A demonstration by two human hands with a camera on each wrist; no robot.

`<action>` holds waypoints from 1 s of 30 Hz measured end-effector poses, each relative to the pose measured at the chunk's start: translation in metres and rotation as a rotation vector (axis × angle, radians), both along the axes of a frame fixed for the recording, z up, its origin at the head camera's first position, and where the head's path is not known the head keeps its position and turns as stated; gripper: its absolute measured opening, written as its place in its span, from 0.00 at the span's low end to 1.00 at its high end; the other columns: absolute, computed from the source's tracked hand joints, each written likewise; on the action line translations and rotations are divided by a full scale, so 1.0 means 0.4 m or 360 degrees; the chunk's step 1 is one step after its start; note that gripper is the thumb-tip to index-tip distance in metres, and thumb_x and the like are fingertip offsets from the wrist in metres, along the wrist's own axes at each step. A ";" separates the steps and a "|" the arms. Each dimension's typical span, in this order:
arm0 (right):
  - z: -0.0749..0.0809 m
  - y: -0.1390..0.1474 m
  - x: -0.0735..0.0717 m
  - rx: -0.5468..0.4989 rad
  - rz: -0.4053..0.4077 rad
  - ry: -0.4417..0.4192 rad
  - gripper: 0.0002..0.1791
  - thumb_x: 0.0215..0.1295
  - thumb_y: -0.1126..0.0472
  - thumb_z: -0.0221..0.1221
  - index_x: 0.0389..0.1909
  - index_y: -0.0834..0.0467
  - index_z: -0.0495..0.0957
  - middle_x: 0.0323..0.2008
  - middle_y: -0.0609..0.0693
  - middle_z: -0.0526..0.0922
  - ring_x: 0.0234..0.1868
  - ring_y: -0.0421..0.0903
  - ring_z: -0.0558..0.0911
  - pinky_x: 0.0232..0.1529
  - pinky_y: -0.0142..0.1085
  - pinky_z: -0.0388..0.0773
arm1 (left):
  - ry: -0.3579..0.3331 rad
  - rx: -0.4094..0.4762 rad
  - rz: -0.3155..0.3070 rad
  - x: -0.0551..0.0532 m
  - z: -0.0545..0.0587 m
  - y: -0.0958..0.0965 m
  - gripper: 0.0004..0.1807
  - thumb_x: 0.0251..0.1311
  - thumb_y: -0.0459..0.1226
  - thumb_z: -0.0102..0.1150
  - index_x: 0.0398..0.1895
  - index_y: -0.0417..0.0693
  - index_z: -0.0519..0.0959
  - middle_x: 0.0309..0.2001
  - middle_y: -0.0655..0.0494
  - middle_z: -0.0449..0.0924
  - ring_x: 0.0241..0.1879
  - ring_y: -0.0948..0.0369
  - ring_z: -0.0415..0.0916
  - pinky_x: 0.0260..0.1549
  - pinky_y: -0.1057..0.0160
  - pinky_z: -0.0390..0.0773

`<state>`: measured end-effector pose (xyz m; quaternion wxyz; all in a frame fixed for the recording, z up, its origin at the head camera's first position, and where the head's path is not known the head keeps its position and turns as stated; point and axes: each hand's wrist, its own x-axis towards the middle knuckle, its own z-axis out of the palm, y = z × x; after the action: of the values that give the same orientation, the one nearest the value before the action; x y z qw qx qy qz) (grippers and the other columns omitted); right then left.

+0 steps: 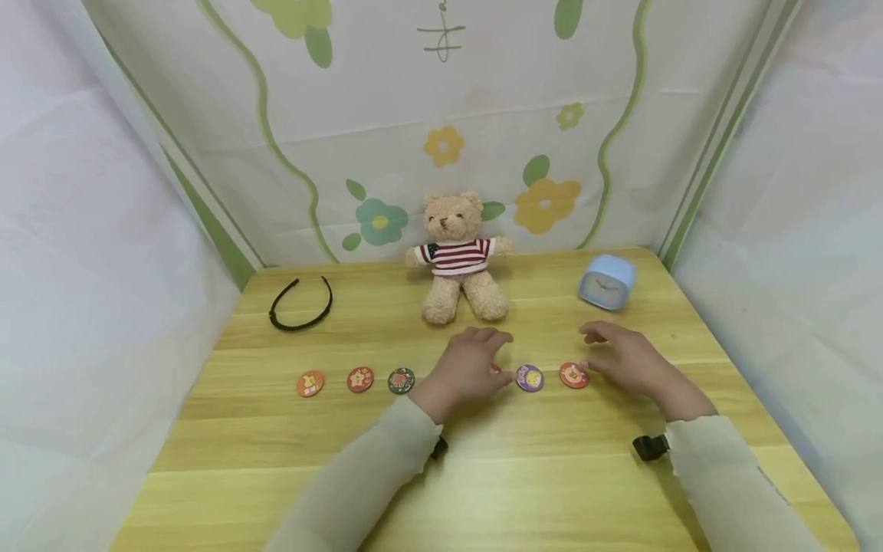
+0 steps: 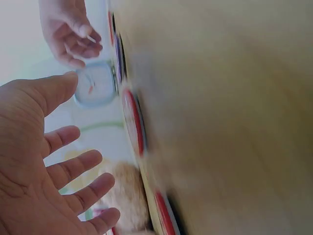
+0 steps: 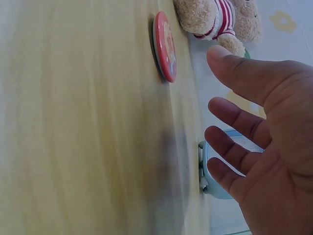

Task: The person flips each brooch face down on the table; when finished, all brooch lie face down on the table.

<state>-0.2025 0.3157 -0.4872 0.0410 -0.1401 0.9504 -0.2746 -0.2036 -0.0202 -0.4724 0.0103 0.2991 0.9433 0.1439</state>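
Several round badges lie in a line across the table. From left to right they include an orange badge [image 1: 310, 382], a red badge [image 1: 359, 379], a dark green badge [image 1: 401, 380], a purple badge [image 1: 530, 377] and a red badge with a round figure [image 1: 574, 375]. My left hand [image 1: 466, 365] hovers over the line, fingers spread and holding nothing, partly hiding another red badge [image 2: 135, 122]. Just right of the rightmost badge [image 3: 165, 46], my right hand [image 1: 624, 360] is held above the table with loosely bent fingers and an empty palm.
Against the patterned back cloth sits a teddy bear [image 1: 458, 261] in a striped shirt. A black headband [image 1: 300, 326] lies at the back left. At the back right stands a light blue clock [image 1: 607, 282]. White cloth walls [image 1: 103, 253] enclose the wooden table [image 1: 545, 491].
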 end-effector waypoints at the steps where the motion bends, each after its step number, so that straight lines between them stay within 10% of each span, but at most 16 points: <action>1: -0.003 0.003 0.001 -0.0011 0.0002 -0.0003 0.32 0.72 0.55 0.72 0.73 0.58 0.75 0.62 0.60 0.86 0.68 0.66 0.80 0.69 0.67 0.73 | -0.0010 0.0002 -0.0018 0.000 -0.001 0.014 0.35 0.73 0.58 0.66 0.78 0.58 0.73 0.75 0.57 0.77 0.74 0.49 0.74 0.73 0.44 0.73; 15: -0.039 0.031 0.021 -0.0077 0.0026 -0.0099 0.31 0.66 0.52 0.78 0.68 0.54 0.80 0.61 0.55 0.87 0.67 0.61 0.82 0.71 0.64 0.73 | -0.0063 -0.0023 -0.0156 -0.023 -0.046 0.173 0.30 0.69 0.56 0.71 0.71 0.64 0.78 0.67 0.63 0.84 0.68 0.54 0.78 0.70 0.46 0.73; 30: -0.061 0.015 0.029 -0.0148 0.0059 -0.0094 0.20 0.64 0.53 0.79 0.53 0.47 0.85 0.54 0.47 0.89 0.63 0.57 0.83 0.68 0.62 0.74 | -0.0140 -0.0006 -0.0217 -0.026 -0.055 0.231 0.18 0.66 0.52 0.76 0.57 0.66 0.87 0.56 0.70 0.89 0.56 0.60 0.77 0.63 0.52 0.74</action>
<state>-0.1911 0.3216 -0.5116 0.0677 -0.1511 0.9323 -0.3216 -0.2141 0.0721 -0.4945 0.0622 0.3559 0.9196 0.1540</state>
